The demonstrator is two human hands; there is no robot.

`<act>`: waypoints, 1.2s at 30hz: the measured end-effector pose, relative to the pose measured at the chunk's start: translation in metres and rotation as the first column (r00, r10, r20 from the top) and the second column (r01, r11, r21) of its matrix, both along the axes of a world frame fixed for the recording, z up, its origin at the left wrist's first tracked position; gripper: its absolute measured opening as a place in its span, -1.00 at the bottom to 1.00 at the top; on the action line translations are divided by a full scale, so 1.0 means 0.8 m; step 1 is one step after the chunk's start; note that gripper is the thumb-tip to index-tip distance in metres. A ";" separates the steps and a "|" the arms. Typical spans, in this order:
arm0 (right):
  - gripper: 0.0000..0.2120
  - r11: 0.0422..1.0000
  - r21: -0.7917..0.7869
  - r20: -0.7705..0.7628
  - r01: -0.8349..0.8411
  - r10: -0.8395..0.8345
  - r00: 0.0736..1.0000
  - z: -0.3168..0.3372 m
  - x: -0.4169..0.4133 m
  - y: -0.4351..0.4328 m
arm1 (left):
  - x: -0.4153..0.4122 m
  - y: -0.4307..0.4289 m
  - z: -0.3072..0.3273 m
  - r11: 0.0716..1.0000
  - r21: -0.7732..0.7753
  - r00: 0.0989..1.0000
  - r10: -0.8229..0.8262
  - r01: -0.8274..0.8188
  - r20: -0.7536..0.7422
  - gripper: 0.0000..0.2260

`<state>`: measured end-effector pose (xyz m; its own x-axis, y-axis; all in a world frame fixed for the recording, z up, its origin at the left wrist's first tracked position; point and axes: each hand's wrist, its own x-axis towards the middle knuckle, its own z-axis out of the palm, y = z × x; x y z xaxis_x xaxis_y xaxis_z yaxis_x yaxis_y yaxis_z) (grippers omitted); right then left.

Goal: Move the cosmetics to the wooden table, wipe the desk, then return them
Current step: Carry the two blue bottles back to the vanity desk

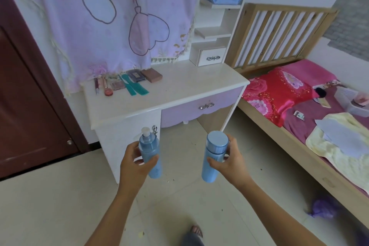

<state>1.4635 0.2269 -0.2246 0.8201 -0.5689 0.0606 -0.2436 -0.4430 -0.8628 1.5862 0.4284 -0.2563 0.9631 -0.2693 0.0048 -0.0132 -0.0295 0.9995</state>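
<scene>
Step in hand, by my reading: carrying cosmetics, though I cannot tell whether outbound to the wooden table or on return. My left hand [133, 161] has its grip closed around a blue pump bottle [150, 155]; my right hand [229, 159] has its grip closed around a blue capped bottle [213, 157]. Both bottles are held upright in front of the desk [199, 84], below its top edge. Remaining cosmetics [127, 83] lie at the desk's rear left corner. The bottles' contents are not visible. The desk's drawer [201, 106] is shut. The wooden table is not in view; the next move calls for locating it or setting down on the desk.
</scene>
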 end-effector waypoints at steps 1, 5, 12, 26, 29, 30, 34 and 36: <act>-0.35 1.000 0.022 0.013 -0.005 0.005 1.000 -0.001 0.010 -0.019 | 0.009 -0.016 0.002 1.000 0.002 1.000 0.019 -0.019 0.003 -0.62; -0.33 0.998 0.046 0.086 -0.038 0.034 0.996 -0.001 0.048 -0.099 | 0.048 -0.096 0.014 0.997 0.008 0.997 0.071 -0.071 0.014 -0.64; -0.35 0.991 0.087 0.085 -0.106 0.099 0.992 -0.008 0.107 -0.220 | 0.085 -0.211 0.021 0.988 -0.020 0.988 0.153 -0.153 -0.010 -0.66; -0.30 0.975 0.108 0.098 -0.195 0.185 0.978 -0.040 0.283 -0.322 | 0.232 -0.315 -0.013 0.976 -0.026 0.975 0.215 -0.217 -0.063 -0.64; -0.31 0.977 0.095 0.094 -0.192 0.184 0.978 -0.029 0.342 -0.345 | 0.287 -0.335 -0.010 0.972 -0.059 0.973 0.225 -0.227 -0.047 -0.64; -0.31 0.978 0.083 0.092 -0.190 0.183 0.979 -0.025 0.362 -0.352 | 0.306 -0.342 -0.009 0.972 -0.066 0.974 0.221 -0.224 -0.037 -0.64; -0.31 0.988 0.049 0.113 -0.148 0.142 0.983 -0.019 0.435 -0.373 | 0.382 -0.369 -0.002 0.977 -0.071 0.980 0.200 -0.200 -0.009 -0.63; -0.31 0.989 0.053 0.102 -0.141 0.135 0.986 -0.023 0.462 -0.381 | 0.411 -0.382 -0.006 0.979 -0.058 0.981 0.196 -0.196 -0.010 -0.58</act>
<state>1.8327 -0.0776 -0.2430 0.8828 -0.4559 0.1136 -0.0967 -0.4129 -0.9056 1.9148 0.1232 -0.2609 0.9972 -0.0743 0.0106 -0.0086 0.0278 0.9996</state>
